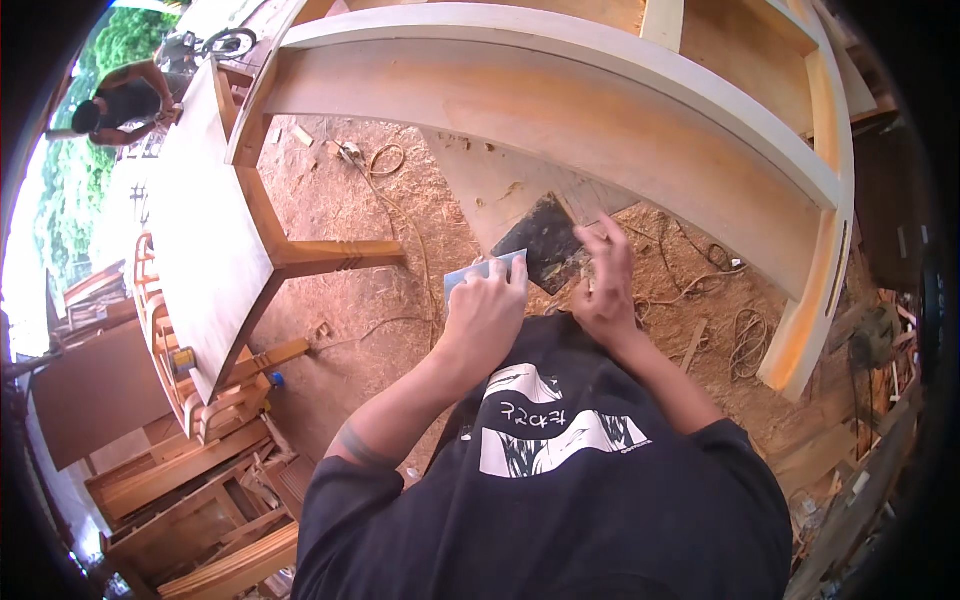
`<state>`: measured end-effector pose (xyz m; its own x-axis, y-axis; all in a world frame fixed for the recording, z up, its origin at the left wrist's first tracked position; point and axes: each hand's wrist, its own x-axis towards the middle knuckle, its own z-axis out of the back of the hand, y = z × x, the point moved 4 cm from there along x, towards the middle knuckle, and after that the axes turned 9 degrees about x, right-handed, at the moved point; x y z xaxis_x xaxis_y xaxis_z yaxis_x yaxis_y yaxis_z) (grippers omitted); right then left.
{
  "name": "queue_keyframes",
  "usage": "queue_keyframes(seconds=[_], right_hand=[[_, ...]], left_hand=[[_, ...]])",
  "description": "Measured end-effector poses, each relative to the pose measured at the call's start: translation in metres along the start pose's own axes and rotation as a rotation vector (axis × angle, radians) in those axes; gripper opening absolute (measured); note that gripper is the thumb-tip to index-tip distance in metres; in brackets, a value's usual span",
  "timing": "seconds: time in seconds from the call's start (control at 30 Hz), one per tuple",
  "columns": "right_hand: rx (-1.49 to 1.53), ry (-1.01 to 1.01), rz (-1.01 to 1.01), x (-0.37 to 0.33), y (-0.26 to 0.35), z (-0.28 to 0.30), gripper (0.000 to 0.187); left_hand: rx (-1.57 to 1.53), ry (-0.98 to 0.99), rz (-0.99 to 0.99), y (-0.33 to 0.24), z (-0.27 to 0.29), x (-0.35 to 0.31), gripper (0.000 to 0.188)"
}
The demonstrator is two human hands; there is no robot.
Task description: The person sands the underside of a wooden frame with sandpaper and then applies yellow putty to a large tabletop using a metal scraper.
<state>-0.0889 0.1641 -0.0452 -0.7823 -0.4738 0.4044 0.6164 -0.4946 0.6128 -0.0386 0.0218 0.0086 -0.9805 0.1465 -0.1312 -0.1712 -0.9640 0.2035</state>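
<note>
a pale blue, thin, flat rectangular piece (458, 279) lies under the fingers of the left hand (488, 302), showing past the fingertips and to the hand's left. its long axis runs crosswise, the right end angled away from the body. the left hand is mostly closed, fingers bent over the piece and gripping it. the right hand (604, 280), near the left one, is half open, fingers loosely spread, holding nothing visible. between and beyond both hands is a worn black panel (545, 235); farther ahead stands a large pale wooden frame (450, 85).
</note>
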Motion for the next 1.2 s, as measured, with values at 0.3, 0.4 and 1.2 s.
queue_keyframes(seconds=[0.3,0.4,1.2], right_hand=[[1.237,0.053,-1.093,-0.019,-0.016,-0.061,0.034],[1.133,0.131,-0.962,-0.008,-0.036,-0.057,0.026],[1.159,0.095,-0.965,0.002,-0.041,-0.067,0.043]], left_hand=[[-0.243,0.03,0.03,0.021,0.015,-0.008,0.05],[-0.221,0.131,0.134,0.032,0.029,-0.015,0.05],[-0.006,0.26,-0.128,0.011,0.004,0.011,0.047]])
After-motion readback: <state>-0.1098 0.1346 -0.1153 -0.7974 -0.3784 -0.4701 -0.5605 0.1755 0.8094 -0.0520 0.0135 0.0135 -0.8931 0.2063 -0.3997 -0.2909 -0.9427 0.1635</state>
